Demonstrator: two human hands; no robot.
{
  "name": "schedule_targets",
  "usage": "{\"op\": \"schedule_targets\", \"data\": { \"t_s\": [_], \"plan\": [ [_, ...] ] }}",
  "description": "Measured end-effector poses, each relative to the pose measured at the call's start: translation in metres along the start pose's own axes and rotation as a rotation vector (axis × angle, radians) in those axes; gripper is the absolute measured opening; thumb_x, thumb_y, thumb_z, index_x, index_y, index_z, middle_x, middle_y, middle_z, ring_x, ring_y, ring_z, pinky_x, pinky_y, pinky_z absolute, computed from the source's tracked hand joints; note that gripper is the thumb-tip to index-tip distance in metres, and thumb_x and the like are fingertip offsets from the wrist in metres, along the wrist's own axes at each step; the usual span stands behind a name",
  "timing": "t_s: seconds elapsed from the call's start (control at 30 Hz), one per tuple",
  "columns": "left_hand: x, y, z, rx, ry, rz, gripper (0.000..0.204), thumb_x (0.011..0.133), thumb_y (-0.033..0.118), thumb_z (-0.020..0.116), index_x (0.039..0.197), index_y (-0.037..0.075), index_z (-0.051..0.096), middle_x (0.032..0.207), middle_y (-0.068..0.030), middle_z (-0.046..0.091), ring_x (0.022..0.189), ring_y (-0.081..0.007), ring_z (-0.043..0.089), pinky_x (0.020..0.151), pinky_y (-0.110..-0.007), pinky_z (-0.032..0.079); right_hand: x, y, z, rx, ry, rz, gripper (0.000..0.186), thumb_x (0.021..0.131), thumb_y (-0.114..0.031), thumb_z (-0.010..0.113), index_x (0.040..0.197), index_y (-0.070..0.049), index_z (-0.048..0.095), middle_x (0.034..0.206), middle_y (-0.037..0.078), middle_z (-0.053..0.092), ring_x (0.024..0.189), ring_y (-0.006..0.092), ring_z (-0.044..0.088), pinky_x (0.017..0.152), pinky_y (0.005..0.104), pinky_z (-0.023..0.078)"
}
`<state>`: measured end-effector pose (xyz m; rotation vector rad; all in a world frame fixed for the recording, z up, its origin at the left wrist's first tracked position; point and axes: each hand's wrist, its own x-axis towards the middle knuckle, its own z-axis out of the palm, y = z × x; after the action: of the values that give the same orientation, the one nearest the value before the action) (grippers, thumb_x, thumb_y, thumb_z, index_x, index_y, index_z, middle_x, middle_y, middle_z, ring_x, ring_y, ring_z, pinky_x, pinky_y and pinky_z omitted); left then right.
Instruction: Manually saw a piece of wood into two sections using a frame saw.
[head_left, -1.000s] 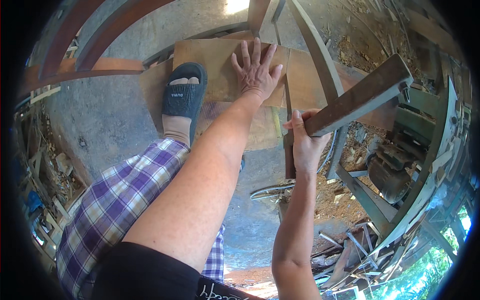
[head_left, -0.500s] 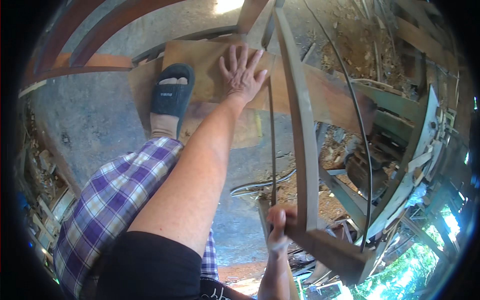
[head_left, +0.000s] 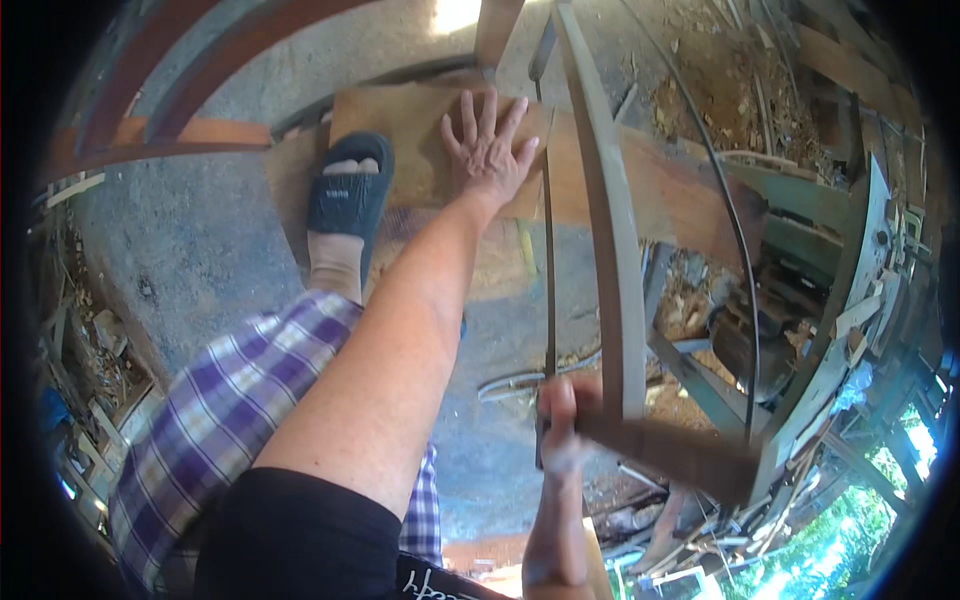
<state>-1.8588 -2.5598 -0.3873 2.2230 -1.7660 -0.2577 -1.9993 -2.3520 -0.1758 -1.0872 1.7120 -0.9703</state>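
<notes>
My left hand (head_left: 488, 155) lies flat with its fingers spread on a brown wooden board (head_left: 400, 115). A foot in a dark slide sandal (head_left: 349, 205) stands on the same board, left of that hand. My right hand (head_left: 562, 425) is wrapped round the near end of a wooden frame saw (head_left: 607, 220); motion blurs it slightly. The saw's thin dark blade (head_left: 549, 300) crosses the board just right of my left hand. Parallel to it run the saw's middle beam and, farther right, a thin tensioning line (head_left: 722, 190).
Curved reddish-brown wooden pieces (head_left: 215, 75) rise at the far left. A greenish wooden structure (head_left: 800, 200) stands at the right, beneath the board's right end. Scrap wood strips (head_left: 720, 540) and shavings lie around it. The floor (head_left: 170, 250) is grey concrete.
My right hand and the frame saw have moved away from me, along the blade's line. My left hand stays pressed on the board, and the foot keeps its place.
</notes>
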Motion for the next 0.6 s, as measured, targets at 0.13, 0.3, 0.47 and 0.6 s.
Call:
{"op": "schedule_targets", "data": {
  "t_s": [0.13, 0.3, 0.47, 0.6],
  "plan": [
    [0.001, 0.001, 0.004, 0.003, -0.013, 0.007, 0.058, 0.091, 0.051, 0.048, 0.145, 0.037, 0.034, 0.156, -0.0049, 0.023, 0.145, -0.0349, 0.011, 0.111, -0.062, 0.007, -0.022, -0.025, -0.026, 0.043, -0.114, -0.064, 0.014, 0.089, -0.015, 0.056, 0.086, -0.002, 0.051, 0.061, 0.005, 0.052, 0.053, 0.0095, 0.047, 0.051, 0.0261, 0.04],
    [0.001, -0.002, 0.01, 0.02, 0.007, 0.011, 0.059, 0.09, 0.051, 0.05, 0.145, 0.038, 0.034, 0.157, -0.0042, 0.021, 0.144, -0.0347, 0.012, 0.111, -0.062, 0.008, 0.049, 0.042, 0.017, -0.062, -0.067, 0.072, 0.021, 0.091, -0.019, 0.061, 0.078, -0.004, 0.055, 0.062, -0.001, 0.051, 0.052, 0.006, 0.044, 0.049, 0.0234, 0.036],
    [-0.004, 0.0, 0.006, 0.012, -0.026, 0.011, 0.059, 0.09, 0.05, 0.05, 0.145, 0.039, 0.034, 0.157, -0.0047, 0.019, 0.145, -0.0337, 0.011, 0.111, -0.062, 0.007, 0.038, 0.053, 0.017, -0.19, -0.091, -0.025, 0.021, 0.09, -0.02, 0.063, 0.079, -0.004, 0.055, 0.064, -0.002, 0.051, 0.057, 0.0064, 0.046, 0.05, 0.0239, 0.036],
    [0.0, 0.001, 0.001, 0.004, -0.036, 0.0, 0.059, 0.09, 0.051, 0.05, 0.146, 0.038, 0.033, 0.157, -0.0054, 0.02, 0.145, -0.0348, 0.011, 0.111, -0.062, 0.008, -0.019, -0.008, -0.007, -0.021, -0.057, 0.048, 0.019, 0.089, -0.021, 0.061, 0.081, -0.004, 0.056, 0.066, 0.002, 0.053, 0.059, 0.0085, 0.047, 0.053, 0.0254, 0.038]
  ]
}}
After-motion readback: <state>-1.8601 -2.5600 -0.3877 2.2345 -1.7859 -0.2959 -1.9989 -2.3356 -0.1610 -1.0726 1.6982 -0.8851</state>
